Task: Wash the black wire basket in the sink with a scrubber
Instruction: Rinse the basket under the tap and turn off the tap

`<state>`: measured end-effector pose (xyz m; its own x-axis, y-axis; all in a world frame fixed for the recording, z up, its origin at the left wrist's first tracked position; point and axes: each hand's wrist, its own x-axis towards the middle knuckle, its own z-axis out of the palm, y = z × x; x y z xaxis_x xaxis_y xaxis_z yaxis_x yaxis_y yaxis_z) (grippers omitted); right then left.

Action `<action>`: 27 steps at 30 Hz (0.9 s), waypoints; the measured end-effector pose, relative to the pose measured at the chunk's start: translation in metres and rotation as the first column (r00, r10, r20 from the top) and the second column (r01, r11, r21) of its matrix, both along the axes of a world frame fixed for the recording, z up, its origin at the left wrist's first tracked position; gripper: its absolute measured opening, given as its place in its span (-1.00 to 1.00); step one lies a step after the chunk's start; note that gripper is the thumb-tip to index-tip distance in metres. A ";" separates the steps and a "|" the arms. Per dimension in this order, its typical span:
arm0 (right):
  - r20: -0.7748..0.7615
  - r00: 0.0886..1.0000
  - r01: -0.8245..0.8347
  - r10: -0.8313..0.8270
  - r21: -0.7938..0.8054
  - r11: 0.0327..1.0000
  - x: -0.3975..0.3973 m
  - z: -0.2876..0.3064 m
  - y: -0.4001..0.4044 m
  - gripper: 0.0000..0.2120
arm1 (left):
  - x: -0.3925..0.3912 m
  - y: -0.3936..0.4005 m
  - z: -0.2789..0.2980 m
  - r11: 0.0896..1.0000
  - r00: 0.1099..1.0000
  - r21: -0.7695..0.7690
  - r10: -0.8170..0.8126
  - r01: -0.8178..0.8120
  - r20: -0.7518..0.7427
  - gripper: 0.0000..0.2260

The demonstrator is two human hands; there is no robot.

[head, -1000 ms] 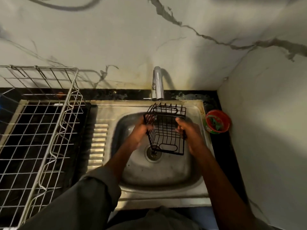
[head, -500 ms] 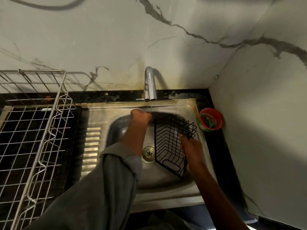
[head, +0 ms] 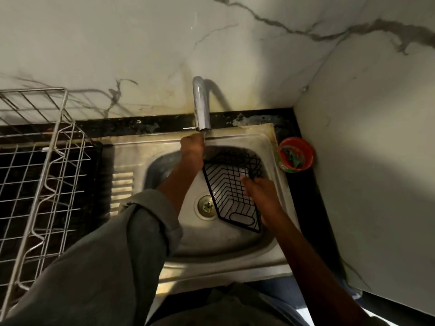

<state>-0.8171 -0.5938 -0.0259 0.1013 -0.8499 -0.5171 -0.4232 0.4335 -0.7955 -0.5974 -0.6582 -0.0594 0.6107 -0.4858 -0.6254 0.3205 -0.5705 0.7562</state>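
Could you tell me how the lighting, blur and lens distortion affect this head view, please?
Head view: dim, warm light; the tap casts a soft shadow on the marble wall; the right hand on the black wire basket looks slightly motion-blurred; wide-angle distortion bows the dish rack at the frame's left edge.

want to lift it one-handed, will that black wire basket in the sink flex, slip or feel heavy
The black wire basket is probably stiff: its welded grid keeps its shape, tilted in the right hand's grip. Likely light, being mostly open gaps. Possibly slippery: thin wires, sitting under the steel tap.
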 end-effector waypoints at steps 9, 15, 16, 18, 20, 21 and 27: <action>-0.015 1.000 0.016 -0.016 0.013 1.000 0.000 -0.008 0.009 -0.79 | -0.001 0.113 0.023 0.870 0.852 -0.067 -0.492 0.488 -0.180 -0.31; 0.105 0.994 -0.054 0.040 0.133 0.990 0.017 -0.010 0.014 -0.86 | 0.019 0.178 0.026 0.809 0.761 -0.184 -0.588 0.559 -0.275 0.07; 0.158 0.987 -0.065 0.038 0.172 0.983 0.021 -0.011 0.015 -0.89 | 0.022 0.182 0.029 0.796 0.766 -0.155 -0.605 0.585 -0.218 0.04; 0.246 0.966 -0.128 0.076 0.205 0.970 0.027 -0.012 0.019 -0.93 | 0.025 0.187 0.034 0.809 0.807 -0.108 -0.586 0.577 -0.073 -0.18; 0.265 0.958 -0.153 0.111 0.141 0.978 0.035 -0.010 0.018 -0.86 | 0.028 0.186 0.036 0.868 0.871 -0.091 -0.490 0.488 -0.003 -0.43; 0.256 0.963 -0.110 0.086 0.081 0.991 0.040 -0.005 0.017 -0.81 | 0.031 0.187 0.037 0.889 0.893 -0.085 -0.450 0.450 0.010 -0.49; 0.525 0.811 0.159 -0.258 0.226 0.961 0.093 0.017 -0.035 -0.76 | 0.039 0.192 0.044 0.945 0.948 -0.103 -0.298 0.309 0.111 -0.62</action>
